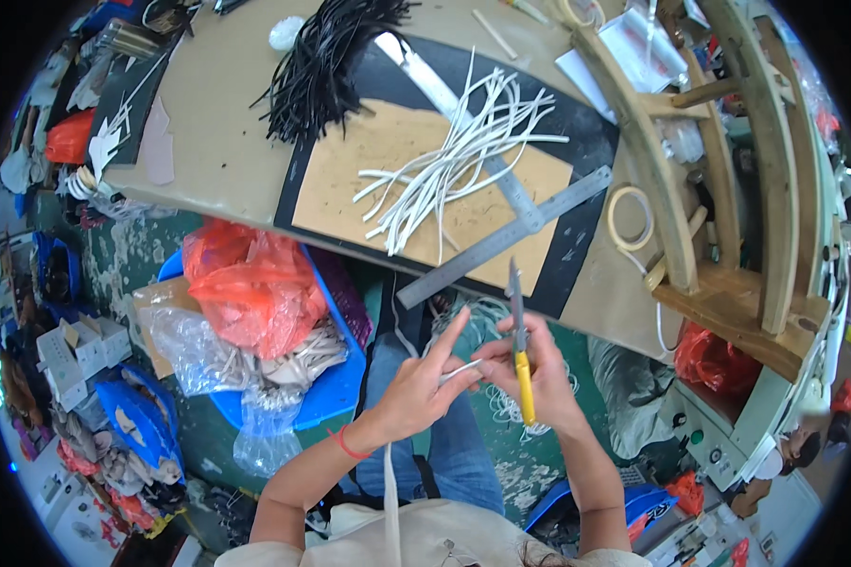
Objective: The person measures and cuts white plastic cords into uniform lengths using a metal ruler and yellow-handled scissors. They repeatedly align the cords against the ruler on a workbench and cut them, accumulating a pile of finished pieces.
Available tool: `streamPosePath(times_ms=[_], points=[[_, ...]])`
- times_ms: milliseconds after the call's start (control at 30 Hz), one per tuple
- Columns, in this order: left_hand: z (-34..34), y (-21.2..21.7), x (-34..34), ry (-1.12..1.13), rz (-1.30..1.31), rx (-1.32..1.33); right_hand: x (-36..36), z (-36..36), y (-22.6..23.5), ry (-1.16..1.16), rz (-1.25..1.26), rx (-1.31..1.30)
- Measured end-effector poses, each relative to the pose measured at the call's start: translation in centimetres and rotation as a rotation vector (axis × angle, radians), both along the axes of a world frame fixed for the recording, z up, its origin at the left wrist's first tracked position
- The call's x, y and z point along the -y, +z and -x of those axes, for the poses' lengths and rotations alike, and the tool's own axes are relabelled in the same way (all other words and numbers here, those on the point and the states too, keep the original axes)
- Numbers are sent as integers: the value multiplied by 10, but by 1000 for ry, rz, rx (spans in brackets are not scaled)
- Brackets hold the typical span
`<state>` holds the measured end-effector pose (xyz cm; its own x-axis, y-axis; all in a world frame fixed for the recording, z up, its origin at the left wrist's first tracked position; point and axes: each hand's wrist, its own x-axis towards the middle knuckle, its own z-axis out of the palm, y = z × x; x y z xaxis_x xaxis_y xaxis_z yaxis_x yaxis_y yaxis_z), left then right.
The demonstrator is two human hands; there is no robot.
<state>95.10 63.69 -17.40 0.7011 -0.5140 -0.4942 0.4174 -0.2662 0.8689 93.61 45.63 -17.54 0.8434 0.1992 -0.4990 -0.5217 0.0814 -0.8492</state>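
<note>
I see my right hand (pixel 539 378) gripping a yellow-handled utility knife (pixel 519 345), left hand (pixel 424 387) pinching a thin white strip (pixel 459 370), below the cardboard-topped workbench (pixel 227 142)'s loose white strips (pixel 454 161).

- utility knife (pixel 519 352) in right hand (pixel 529 378): yellow plastic handle, bare metal blade
- white strip (pixel 460 371) at left hand (pixel 416 392): smooth, matt
- steel rulers (pixel 501 241) above hands: brushed metal
- orange bag (pixel 251 283) left of hands: glossy crinkled plastic
- board (pixel 388 151): matt tan, paper-like
</note>
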Motion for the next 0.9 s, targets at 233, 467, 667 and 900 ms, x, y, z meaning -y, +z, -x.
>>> streamPosePath(times_ms=[233,467,667,900], points=[[-4,-8,-12,-131,-33,178,11,-28,14,53,269,235],[-4,-27,-49,-183,-189,254,116,-122,0,-197,445,284],[-6,-18,-64,-66,-252,130,120,-151,-25,-163,528,192],[-9,-28,-62,-2,-190,199,117,-164,-43,-104,645,164]])
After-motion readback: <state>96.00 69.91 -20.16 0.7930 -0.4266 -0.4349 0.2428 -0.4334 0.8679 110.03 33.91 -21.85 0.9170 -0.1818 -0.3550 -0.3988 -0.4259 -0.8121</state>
